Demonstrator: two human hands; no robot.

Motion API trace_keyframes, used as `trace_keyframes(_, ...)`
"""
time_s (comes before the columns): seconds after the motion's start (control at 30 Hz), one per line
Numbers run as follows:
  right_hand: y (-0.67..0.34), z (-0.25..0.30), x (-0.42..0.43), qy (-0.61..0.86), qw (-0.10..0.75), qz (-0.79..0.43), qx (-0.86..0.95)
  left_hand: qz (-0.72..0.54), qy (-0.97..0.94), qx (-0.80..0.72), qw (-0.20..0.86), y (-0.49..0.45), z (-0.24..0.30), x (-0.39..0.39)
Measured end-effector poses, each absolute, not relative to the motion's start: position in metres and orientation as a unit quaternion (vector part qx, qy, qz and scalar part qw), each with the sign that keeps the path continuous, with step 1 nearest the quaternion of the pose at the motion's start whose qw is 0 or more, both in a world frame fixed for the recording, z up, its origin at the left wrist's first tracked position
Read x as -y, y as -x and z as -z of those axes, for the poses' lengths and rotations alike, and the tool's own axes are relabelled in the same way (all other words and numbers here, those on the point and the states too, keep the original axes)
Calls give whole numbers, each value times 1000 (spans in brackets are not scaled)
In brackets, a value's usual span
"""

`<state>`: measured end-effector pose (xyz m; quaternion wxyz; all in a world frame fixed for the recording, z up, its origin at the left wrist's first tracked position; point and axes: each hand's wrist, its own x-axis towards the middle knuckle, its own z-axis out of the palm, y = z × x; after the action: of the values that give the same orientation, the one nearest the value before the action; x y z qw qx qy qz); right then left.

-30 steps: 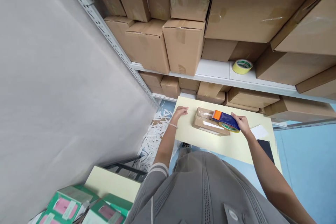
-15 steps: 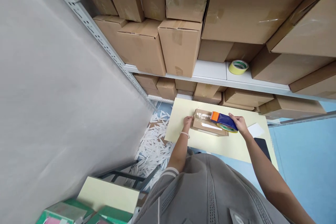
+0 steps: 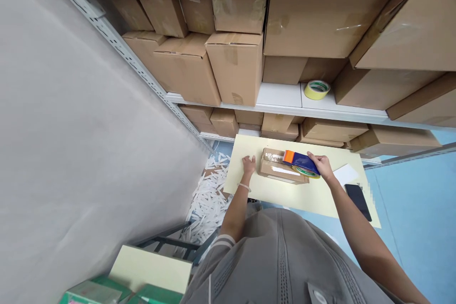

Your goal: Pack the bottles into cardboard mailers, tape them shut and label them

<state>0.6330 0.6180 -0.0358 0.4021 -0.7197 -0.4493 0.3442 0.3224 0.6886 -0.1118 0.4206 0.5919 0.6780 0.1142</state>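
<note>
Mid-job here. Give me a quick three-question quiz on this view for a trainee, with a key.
1. Which hand holds the blue and orange tape dispenser?
2. True or false: the left hand is apart from the carton on the table.
3. Where is the yellow tape roll? a) on the floor; b) on the shelf; c) on the table.

Key: 1. The right hand. 2. True. 3. b.
</note>
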Motion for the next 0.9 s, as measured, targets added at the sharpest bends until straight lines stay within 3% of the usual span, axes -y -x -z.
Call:
trace_keyframes(0.13,-631,35,-617,721,405,-344,445,-109,-754,-549,344,-320,84,-708)
trace_keyframes(0.3,-630,35,-615,715,408,-358,440,38,-925,-326,194,-362,74,-709)
trace_keyframes(0.47,-628,35,-614,716,390,-344,466,147,-919,-326,167,-390,88,-706)
trace_keyframes(0.73,-652,4,-619,755,220,-262,559,140,-923,-321,160,-382,89,-708)
trace_keyframes(0.9,-720,-10,-600,762,169,-239,578,123,-923,-321,172,-380,89,-707)
